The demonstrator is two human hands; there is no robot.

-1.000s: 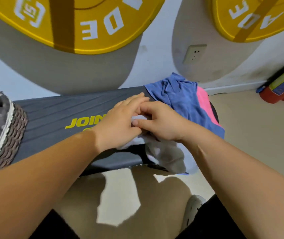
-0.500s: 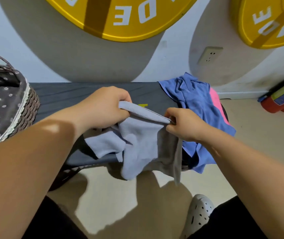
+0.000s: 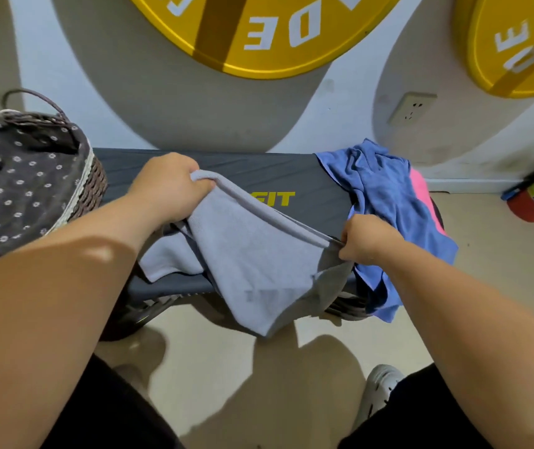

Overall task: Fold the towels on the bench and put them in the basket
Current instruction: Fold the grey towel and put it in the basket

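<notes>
Two-handed, working over the dark bench that is running left to right along the far wall, below two yellow weight plates. Looking down at the wicker basket sitting at the bench's left end, lined with dark dotted cloth; not telling whether it is resting on the bench or beside it. Stretching the grey towel out above the middle of the bench, pulling its top edge taut and letting the rest hang over the near edge toward the floor, with one flap lying on the bench near the left. Seeing the blue towel lying crumpled on the right end and drooping over the near edge, with the pink towel showing at its right side. Gripping the grey towel's left corner in the left hand, fingers curled tight round the rolled edge. Pinching the right corner in the right hand, fingers clenched on the cloth, just beside the blue towel.
</notes>
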